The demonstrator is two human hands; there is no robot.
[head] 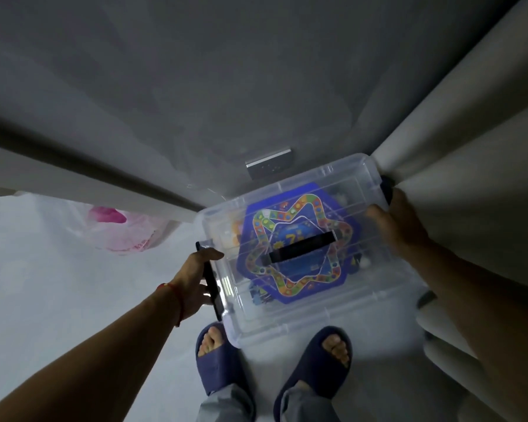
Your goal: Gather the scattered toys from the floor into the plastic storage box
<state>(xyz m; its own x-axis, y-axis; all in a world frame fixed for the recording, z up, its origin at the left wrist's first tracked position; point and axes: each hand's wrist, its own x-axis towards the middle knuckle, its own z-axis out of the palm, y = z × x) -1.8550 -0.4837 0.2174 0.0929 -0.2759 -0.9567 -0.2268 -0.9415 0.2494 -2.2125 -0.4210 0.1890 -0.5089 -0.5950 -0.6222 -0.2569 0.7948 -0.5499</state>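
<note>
My left hand (195, 281) grips the dark latch at the plastic storage box's (302, 318) 9 o'clock end; my right hand (400, 220) grips its 3 o'clock end. Lidded, it sits between them on the floor (58, 284).

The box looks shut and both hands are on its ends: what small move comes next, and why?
Probably lift it straight up. The lid is on the box, the left hand grips one end latch, the right hand holds the other end.
</note>
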